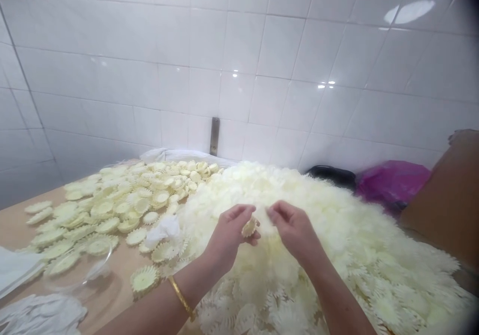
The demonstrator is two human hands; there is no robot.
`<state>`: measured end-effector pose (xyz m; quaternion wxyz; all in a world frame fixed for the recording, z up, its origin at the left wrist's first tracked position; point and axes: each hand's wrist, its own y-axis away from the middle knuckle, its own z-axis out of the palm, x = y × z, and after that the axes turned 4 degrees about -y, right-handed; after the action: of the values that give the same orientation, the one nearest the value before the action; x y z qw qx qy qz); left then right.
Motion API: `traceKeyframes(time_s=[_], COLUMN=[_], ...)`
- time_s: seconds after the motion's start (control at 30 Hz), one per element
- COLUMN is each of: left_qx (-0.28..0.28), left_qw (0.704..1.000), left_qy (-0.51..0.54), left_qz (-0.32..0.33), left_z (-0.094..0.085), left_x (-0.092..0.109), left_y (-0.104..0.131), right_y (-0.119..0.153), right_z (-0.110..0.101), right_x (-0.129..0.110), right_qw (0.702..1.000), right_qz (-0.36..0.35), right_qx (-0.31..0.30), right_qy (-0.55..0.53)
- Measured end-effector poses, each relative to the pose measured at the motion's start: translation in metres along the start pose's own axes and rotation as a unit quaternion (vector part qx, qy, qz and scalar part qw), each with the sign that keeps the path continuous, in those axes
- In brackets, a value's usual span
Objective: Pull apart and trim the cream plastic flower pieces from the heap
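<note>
My left hand (pixel 229 230) is closed around a small pale yellow toothed disc (pixel 249 227), which shows between the thumb and fingers. A short gap to its right, my right hand (pixel 294 229) has thumb and forefinger pressed together; whatever they pinch, if anything, is too small to make out. Both hands are above a large heap of pale, frilly flower-like pieces (pixel 337 220). To the left lie many stacked yellowish discs with toothed rims (pixel 123 208), and one such stack (pixel 144 278) sits near my left forearm.
On the wooden table (pixel 119 295) at left are a clear plastic bowl (pixel 80 275), a crumpled white glove or cloth (pixel 43 315) and white paper (pixel 17 270). A purple bag (pixel 392 180), a black object (pixel 333 175) and a brown box (pixel 441 200) border the heap. Behind stands a tiled wall (pixel 239 41).
</note>
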<state>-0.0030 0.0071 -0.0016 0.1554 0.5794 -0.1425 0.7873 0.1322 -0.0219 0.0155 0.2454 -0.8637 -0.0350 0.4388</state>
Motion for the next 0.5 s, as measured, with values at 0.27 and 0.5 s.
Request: traceKeyframes(time_s=[0.27,0.5], left_qx=[-0.029,-0.030], left_qw=[0.996,0.999], left_qy=[0.038,-0.002], left_qz=[-0.071,-0.019], left_z=[0.003,-0.002], left_x=[-0.002,-0.010], left_y=[-0.002,-0.006], right_y=[-0.004,0.000], right_z=[-0.017,-0.014], right_x=[0.012,-0.001], right_qw=[0.984,0.996], right_qz=[-0.042,-0.019], right_qx=[0.110,0.026], right_qy=[0.131,0.077])
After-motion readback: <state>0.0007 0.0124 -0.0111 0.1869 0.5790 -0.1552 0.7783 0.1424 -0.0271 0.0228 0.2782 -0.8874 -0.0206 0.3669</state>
